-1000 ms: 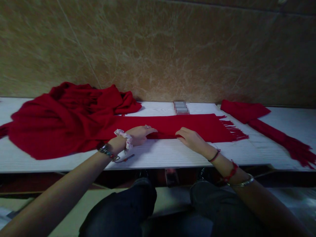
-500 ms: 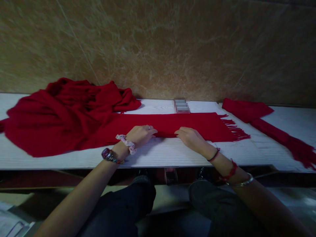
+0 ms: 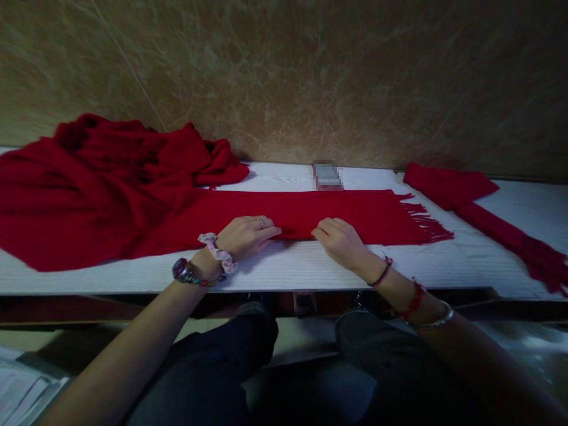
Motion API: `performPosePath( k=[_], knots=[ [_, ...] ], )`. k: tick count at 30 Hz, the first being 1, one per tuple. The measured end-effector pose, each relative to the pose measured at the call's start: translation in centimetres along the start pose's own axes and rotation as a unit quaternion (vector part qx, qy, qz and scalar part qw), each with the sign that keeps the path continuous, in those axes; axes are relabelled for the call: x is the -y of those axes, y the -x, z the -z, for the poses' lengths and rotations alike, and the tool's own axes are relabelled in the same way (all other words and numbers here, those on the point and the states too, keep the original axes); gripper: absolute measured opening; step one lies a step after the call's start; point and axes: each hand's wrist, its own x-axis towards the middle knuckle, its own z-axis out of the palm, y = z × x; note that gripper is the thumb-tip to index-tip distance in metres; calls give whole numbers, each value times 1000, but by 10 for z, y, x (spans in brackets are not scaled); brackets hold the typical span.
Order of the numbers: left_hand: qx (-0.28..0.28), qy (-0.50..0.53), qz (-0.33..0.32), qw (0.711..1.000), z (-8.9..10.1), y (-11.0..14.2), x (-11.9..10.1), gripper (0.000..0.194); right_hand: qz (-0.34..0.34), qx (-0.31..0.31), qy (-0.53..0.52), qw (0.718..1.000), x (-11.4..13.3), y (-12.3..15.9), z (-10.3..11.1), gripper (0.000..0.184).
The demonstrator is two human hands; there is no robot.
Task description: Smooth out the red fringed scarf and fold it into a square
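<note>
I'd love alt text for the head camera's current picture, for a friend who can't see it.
A person's left hand and right hand touch the near edge of a flat, fringed red scarf on a white tabletop. Rumpled red cloth lies to the left, a second red scarf to the right.

On the table (image 3: pixel 275 272), a scarf (image 3: pixel 302 207) runs between a cloth heap (image 3: pixel 102 177), left, and another scarf (image 3: pixel 448 186), right.

Head view: from above the wearer's trouser legs (image 3: pixel 199 367)
Facing: forward and down
White tabletop (image 3: pixel 275 273): near, across mid-frame
Marbled wall (image 3: pixel 284 89): beyond, filling the top
</note>
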Motion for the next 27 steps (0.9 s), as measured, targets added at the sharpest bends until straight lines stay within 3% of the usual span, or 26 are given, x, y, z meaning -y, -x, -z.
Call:
performPosePath(
  k=[3,7,14,20,22,26,27],
  knots=[
    [-9,4,0,1000,-2,2,1,33,9,1,9,1000,0,0,1,25],
    [21,15,5,1000,0,2,0,34,31,-10,-2,999,0,1,2,26],
    [167,5,19,986,16,-4,-11,33,57,4,-14,998,-2,8,4,23],
    [156,92,5,983,11,-11,-22,35,61,14,-57,996,-4,10,-2,22],
    [168,85,51,981,10,-15,-25,37,57,7,-71,996,-4,10,-2,22],
    [176,-10,240,955,12,-25,-33,40,52,-6,-93,994,-4,11,-1,22],
    [174,-21,249,953,11,-27,-36,40,51,-9,-96,994,-4,11,-2,23]
  ],
)
